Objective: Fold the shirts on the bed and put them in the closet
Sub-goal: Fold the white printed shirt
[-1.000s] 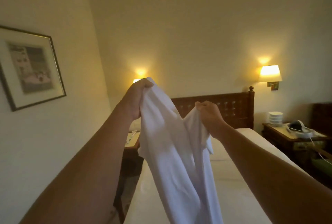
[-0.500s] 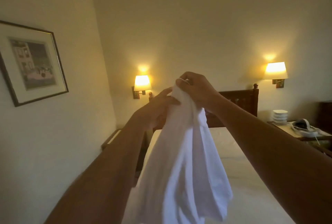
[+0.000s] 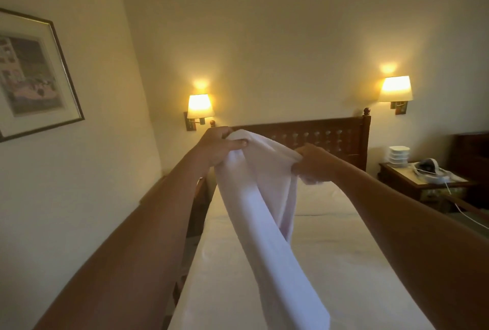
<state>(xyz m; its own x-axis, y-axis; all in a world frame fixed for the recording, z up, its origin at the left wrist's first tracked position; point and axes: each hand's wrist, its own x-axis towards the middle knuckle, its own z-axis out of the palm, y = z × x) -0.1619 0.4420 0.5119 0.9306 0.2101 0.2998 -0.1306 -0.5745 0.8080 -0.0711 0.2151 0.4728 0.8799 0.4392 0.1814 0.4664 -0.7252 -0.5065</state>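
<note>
My left hand (image 3: 217, 148) clenches one top edge of the white cotton shirt (image 3: 267, 213), my right hand (image 3: 313, 164) grips the other (arms stretched out), and the cloth hangs twisted above the white-sheeted bed with dark wooden headboard (image 3: 341, 258).

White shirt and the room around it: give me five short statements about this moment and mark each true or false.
1. Both hands grip the white shirt. True: the left hand and the right hand each hold its top edge.
2. The shirt lies folded flat on the bed. False: it hangs in the air above the bed.
3. Both wall lamps are lit. True: the left lamp and the right lamp glow.
4. The framed picture hangs over the headboard. False: it hangs on the left-hand wall.
5. The bedside table is bare. False: white dishes and a corded device sit on it.
</note>
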